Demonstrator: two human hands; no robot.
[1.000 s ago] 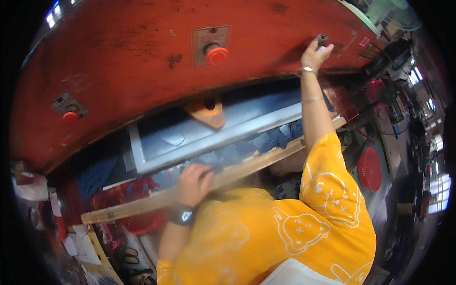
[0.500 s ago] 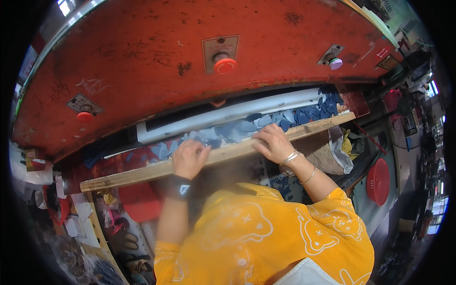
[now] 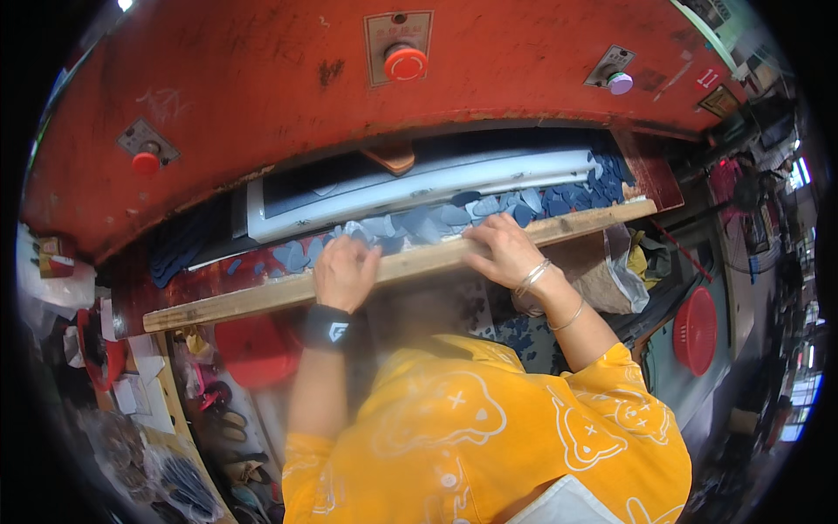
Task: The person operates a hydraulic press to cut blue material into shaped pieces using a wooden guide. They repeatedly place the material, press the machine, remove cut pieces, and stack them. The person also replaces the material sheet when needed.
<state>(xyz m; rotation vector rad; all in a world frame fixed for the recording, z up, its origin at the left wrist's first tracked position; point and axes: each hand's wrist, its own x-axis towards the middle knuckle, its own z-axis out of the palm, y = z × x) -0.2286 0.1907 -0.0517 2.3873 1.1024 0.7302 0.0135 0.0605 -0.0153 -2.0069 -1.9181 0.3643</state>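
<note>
Along the front of a red machine bed runs a long wooden bar (image 3: 410,264). My left hand (image 3: 346,271), with a black wristband, is bent over the bar left of its middle. Farther right, my right hand (image 3: 504,248), wearing bracelets, curls over it too, its thumb on the near side and fingers toward the far side. Just beyond the bar, touching my fingertips, lie many small cut pieces (image 3: 422,225) in light and dark blue. Behind them sits a white board (image 3: 419,189) with dark blue sheet material on it.
Above the bed hangs the machine's red front (image 3: 262,96), with a red push button (image 3: 406,63) in its middle and others at both sides. Below the bar are a red tub (image 3: 255,351) on the left, a sack (image 3: 572,278) and a red basket (image 3: 696,332) on the right.
The view has shifted, so the machine front sits higher and more of the white board and an orange-brown piece above it shows. My hands stay at the same places along the bar.
</note>
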